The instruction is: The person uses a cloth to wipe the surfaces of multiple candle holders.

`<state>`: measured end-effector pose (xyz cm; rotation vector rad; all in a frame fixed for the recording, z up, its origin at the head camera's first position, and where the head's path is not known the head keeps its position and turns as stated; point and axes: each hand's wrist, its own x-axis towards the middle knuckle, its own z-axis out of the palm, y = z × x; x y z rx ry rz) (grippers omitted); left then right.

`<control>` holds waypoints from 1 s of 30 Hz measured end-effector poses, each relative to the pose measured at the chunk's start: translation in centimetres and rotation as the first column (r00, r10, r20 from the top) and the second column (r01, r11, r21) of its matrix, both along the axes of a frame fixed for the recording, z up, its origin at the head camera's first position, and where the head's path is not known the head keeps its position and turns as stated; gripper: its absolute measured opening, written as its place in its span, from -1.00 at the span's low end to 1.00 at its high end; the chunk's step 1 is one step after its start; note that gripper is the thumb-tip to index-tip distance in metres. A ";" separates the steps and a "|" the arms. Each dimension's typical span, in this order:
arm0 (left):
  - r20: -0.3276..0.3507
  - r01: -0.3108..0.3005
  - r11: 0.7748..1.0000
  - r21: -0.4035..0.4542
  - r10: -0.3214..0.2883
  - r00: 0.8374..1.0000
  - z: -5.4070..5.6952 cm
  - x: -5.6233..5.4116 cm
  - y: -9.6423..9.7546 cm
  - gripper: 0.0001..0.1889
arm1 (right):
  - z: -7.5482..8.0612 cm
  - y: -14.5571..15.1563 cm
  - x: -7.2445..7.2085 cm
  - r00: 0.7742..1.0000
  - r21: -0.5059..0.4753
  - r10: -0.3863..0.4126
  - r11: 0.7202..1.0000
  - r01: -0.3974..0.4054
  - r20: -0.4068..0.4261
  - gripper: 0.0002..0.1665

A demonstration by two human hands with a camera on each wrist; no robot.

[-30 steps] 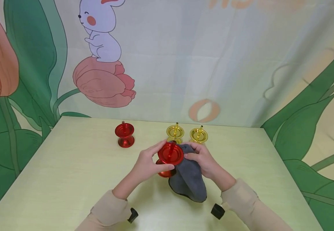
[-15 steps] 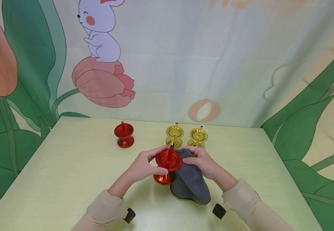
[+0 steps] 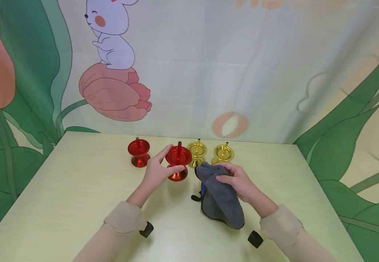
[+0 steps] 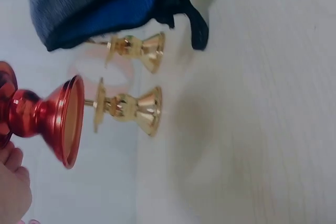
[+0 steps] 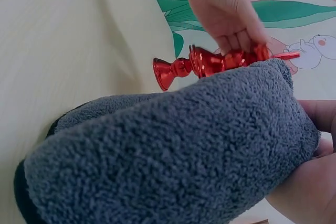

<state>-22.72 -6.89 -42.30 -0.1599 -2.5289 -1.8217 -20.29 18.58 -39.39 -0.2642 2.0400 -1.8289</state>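
Pale table (image 3: 87,189); left hand (image 3: 157,169) grips red candleholder (image 3: 178,159), right hand (image 3: 237,180) grey cloth (image 3: 222,196), right-wrist view hiding blue underside (image 4: 116,13)

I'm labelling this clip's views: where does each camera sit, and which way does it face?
Head: worn on the person's head, facing forward and down over the table; left hand, right hand and sleeves show.
Left wrist: on that wrist, facing past the held red candlestick toward gold candlesticks; left hand partly shows.
Right wrist: on that wrist, facing across the gray plush cloth; both hands show in part.
Both wrist views share the cloth and held candlestick.
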 end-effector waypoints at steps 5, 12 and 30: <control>-0.013 -0.093 0.996 -0.012 0.093 0.996 -1.2 -2.0 0.3 -0.09 | -0.1 0.4 0.1 1.000 0.009 0.003 1.000 -0.003 -0.004 -0.48; -0.052 -0.193 0.981 -0.026 0.191 0.980 -2.4 -3.9 1.0 -0.09 | -0.1 0.8 0.3 1.000 0.062 -0.009 0.998 0.010 -0.014 -0.48; -0.058 -0.330 0.937 -0.114 0.325 0.944 -5.5 -6.9 1.1 -0.11 | -0.3 1.2 0.6 1.000 0.071 -0.006 0.997 0.007 -0.021 -0.48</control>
